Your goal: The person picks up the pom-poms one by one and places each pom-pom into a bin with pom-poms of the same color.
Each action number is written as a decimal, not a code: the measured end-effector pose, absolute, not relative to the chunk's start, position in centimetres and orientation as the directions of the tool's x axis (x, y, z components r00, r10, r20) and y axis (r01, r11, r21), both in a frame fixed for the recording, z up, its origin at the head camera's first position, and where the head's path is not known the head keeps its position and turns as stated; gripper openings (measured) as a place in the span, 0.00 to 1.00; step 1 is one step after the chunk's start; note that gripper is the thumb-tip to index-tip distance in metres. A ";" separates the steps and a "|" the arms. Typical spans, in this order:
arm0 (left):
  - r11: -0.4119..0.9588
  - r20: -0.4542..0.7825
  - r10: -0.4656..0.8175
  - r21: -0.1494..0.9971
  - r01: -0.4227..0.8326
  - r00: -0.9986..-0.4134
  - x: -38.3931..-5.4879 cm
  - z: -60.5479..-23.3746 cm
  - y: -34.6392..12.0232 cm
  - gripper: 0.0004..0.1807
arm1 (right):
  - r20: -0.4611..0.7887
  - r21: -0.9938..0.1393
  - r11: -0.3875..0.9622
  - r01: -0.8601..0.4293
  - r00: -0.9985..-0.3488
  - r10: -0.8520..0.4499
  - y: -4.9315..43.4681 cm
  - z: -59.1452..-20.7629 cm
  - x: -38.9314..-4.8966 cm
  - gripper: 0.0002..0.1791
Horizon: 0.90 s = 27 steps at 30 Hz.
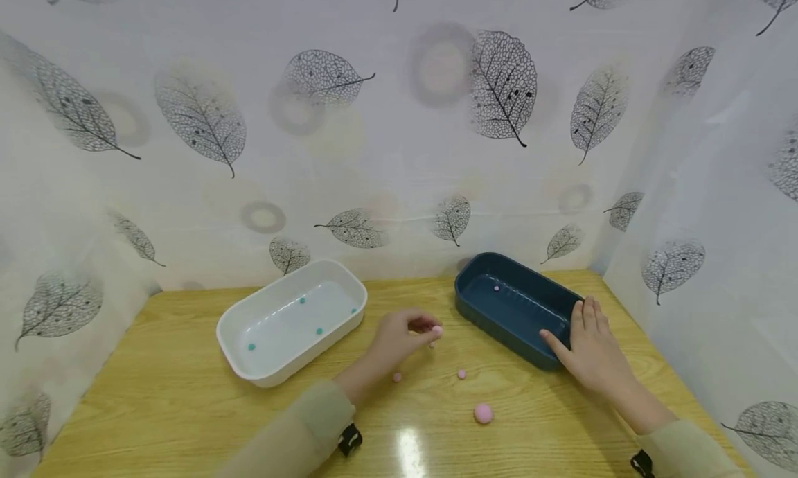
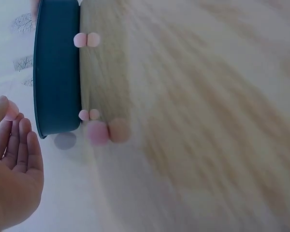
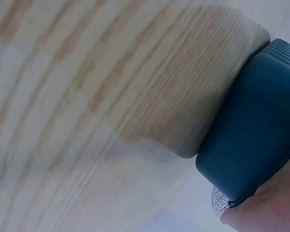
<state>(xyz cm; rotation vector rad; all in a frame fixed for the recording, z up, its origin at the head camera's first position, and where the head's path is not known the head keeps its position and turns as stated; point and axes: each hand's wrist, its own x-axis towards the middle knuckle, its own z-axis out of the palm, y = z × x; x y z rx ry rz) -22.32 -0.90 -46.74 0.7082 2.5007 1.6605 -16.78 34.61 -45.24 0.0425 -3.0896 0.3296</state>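
Note:
My left hand (image 1: 399, 339) pinches a small pink ball (image 1: 438, 331) between thumb and fingertips, held up between the two trays. In the left wrist view the same pink ball (image 2: 11, 111) shows at the fingertips, the other fingers loosely bent. At the right, my right hand (image 1: 595, 357) rests on the near right end of the dark blue tray (image 1: 511, 339), fingers straight along its rim and thumb reaching over the inside. One small pink ball (image 1: 496, 288) lies in this tray. Loose on the table are a larger pink ball (image 1: 483, 413) and small pink balls (image 1: 461, 374).
A white tray (image 1: 280, 374) stands to the left, holding several small teal balls (image 1: 251, 346). The wooden table (image 1: 156, 395) is backed and flanked by a leaf-patterned curtain (image 1: 386, 152). Another small pink ball (image 1: 397, 377) lies close by my left wrist.

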 end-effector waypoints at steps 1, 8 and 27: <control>0.307 0.207 0.403 0.887 0.345 -0.892 -22.5 -46.7 -0.6 0.08 | 0.037 -0.208 0.978 -0.030 -0.999 -0.023 34.6 -45.3 -16.8 0.59; 0.288 0.207 0.384 0.899 0.330 -0.900 -23.5 -46.0 1.6 0.09 | 0.035 -0.209 0.977 -0.032 -0.999 -0.026 34.8 -45.4 -16.9 0.59; 0.327 0.242 0.361 0.872 0.365 -0.901 -27.5 -44.1 5.9 0.09 | 0.041 -0.226 0.974 -0.034 -0.999 -0.026 34.6 -45.2 -16.7 0.58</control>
